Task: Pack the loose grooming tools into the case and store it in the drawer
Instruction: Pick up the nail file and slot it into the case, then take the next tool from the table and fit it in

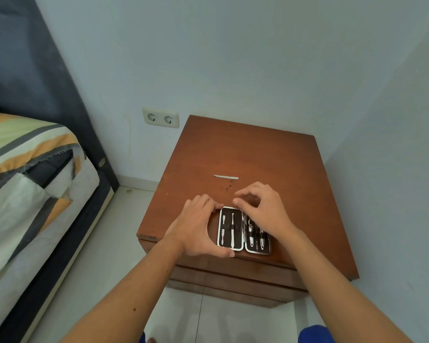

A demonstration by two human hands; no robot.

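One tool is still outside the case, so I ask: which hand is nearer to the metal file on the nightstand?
Right. The right hand hovers just in front of the file, fingers curved. The left hand grips the case at its left edge, slightly farther back.

We count one open manicure case [227,217], two tools [232,229] in its left half, one loose nail file [226,177] — plus two hands, left hand [198,229] and right hand [260,209].

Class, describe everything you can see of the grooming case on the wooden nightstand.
The case lies open near the front edge of the nightstand. It has two hinged halves with silvery, metal-looking rims and dark lining. The left half holds two slim silver tools under a strap; the right holds several more, partly hidden by the right hand above it. The left hand grips the left half's edges.
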